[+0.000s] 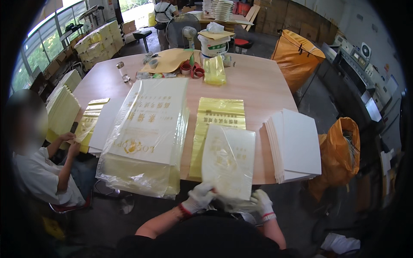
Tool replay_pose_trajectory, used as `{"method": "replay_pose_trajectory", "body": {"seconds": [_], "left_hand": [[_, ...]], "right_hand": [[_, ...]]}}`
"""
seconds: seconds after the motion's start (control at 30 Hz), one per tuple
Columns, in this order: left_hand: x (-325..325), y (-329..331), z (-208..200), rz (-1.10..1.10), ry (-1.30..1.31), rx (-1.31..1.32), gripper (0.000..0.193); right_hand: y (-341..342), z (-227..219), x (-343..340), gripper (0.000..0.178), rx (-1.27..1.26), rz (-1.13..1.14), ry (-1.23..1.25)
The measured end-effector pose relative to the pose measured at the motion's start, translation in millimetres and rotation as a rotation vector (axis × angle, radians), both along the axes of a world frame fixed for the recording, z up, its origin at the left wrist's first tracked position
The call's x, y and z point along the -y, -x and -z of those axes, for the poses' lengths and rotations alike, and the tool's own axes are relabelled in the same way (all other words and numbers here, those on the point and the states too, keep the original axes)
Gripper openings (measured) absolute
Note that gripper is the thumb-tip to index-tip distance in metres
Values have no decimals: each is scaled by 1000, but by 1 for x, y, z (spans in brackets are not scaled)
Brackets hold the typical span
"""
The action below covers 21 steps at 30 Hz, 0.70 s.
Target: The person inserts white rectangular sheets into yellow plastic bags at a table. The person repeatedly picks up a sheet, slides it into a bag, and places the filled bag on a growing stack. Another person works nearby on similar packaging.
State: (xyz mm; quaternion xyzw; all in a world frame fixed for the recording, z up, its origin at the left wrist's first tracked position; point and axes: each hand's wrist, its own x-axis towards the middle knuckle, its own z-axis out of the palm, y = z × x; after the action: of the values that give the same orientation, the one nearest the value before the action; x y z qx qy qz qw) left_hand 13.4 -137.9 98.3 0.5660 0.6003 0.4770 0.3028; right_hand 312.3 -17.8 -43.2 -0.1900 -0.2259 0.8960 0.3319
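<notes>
A clear plastic bag with a pack of white paper inside (228, 159) lies at the near table edge, gold print on its front. Its lower end hangs past the edge. At the bag's lower left corner, my left hand (200, 195), in a white glove with a red cuff, is closed on the plastic. My right hand (261, 203), gloved the same way, grips the lower right corner. Beneath the pack's far end lies a pile of flat yellowish printed bags (220, 108). To the left rises a large stack of bagged paper packs (150, 116).
A stack of white paper (297, 144) stands at the right table edge. Tape rolls (197, 71), a white bucket (214, 45) and a glass bottle (123, 72) are farther back. A co-worker (51, 159) sits at left handling a bag. Orange sacks (342, 146) stand at right.
</notes>
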Motion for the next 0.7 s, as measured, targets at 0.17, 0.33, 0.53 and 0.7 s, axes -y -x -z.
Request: {"method": "replay_pose_trajectory", "body": {"seconds": [0.17,0.33,0.53,0.7], "left_hand": [[19,24,-100,81,-407,-389,9],[62,70,-128,-617,-895,212,1],[115,220,-49,-1045,-525,161,14],[143,158,105,-1313,-497,392,31]], "right_hand": [[118,-90,17,38,420,66,-189],[214,-204,16,30,-59,-380,-96],[283,-201,79,34,201,-791,-431],[224,-141,59,33,325,-657,-539]]}}
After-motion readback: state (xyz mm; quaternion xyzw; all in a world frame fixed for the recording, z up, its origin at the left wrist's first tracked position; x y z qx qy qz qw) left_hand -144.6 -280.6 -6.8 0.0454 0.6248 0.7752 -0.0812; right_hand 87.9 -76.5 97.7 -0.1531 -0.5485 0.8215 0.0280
